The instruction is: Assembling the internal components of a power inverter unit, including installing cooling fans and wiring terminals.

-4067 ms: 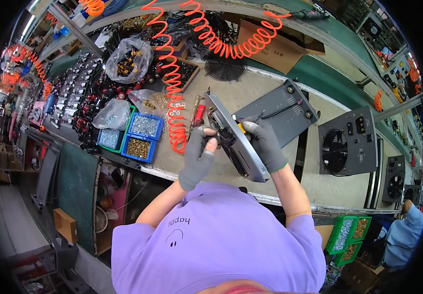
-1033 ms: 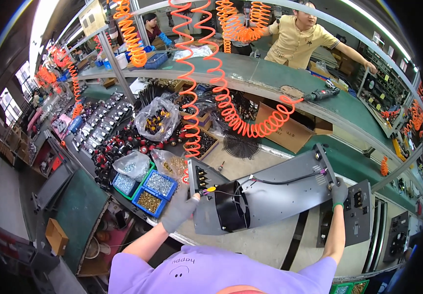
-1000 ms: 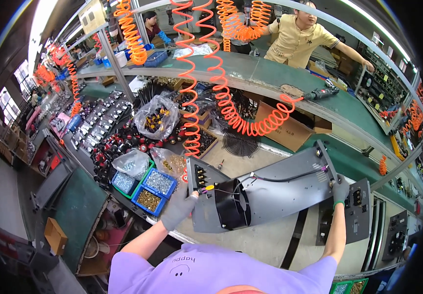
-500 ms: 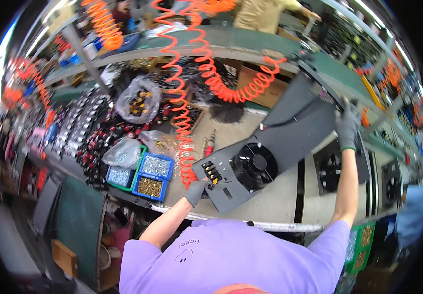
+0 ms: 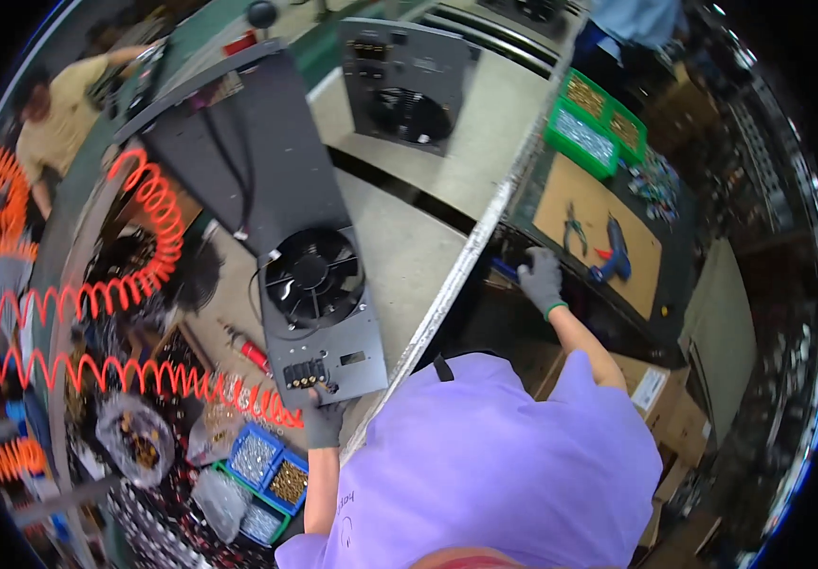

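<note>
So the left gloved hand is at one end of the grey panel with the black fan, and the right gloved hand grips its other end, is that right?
Not quite: the right hand is off the panel, out past the bench edge near the brown board, as the head view shows. The left hand is at one end of the grey panel with the black fan.

The grey panel [image 5: 297, 175] looked smooth, matt metal; its fan [image 5: 312, 272], black plastic; the 2 gloves [image 5: 542, 279], matt cloth.

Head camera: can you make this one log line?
left hand: gripping grey panel | right hand: apart from panel, near pliers | black fan: in panel
</note>
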`<state>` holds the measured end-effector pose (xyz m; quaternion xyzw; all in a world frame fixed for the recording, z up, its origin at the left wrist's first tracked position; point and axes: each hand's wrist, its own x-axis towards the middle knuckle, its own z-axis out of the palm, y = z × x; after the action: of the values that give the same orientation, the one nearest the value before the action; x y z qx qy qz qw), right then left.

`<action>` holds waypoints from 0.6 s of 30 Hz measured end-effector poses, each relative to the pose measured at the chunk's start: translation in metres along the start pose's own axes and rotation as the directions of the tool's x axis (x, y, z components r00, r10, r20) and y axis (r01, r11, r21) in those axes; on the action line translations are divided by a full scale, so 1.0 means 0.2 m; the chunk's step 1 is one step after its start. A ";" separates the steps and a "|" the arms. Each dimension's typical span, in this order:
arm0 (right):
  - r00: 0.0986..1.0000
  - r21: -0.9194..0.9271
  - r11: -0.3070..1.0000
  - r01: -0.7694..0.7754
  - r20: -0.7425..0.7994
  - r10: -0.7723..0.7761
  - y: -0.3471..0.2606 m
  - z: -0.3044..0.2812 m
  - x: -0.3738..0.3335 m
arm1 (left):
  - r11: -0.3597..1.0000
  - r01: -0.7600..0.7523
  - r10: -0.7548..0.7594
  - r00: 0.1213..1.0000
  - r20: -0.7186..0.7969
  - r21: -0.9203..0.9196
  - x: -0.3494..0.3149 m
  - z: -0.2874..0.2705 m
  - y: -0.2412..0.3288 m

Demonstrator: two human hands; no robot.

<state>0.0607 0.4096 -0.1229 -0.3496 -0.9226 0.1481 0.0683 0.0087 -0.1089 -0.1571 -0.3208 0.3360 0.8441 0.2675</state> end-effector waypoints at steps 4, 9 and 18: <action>0.764 -0.124 0.782 -0.611 -0.354 0.540 0.37 -0.14 0.08 | 0.999 -0.023 0.021 0.998 0.062 0.032 -0.02 0.08 -0.04; 0.482 0.065 0.501 -0.863 -0.190 0.855 0.85 -0.22 0.22 | 0.995 -0.003 0.000 0.999 -0.034 -0.103 0.00 0.26 -0.18; 0.383 0.677 0.196 -0.710 0.137 0.914 1.18 -0.01 0.22 | 0.979 0.138 -0.159 0.978 -0.135 -0.151 0.07 0.20 -0.20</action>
<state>0.1754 0.6082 -0.1949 -0.7576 -0.4525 0.4105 0.2297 0.0124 -0.0509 -0.1608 -0.4242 0.2693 0.8176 0.2812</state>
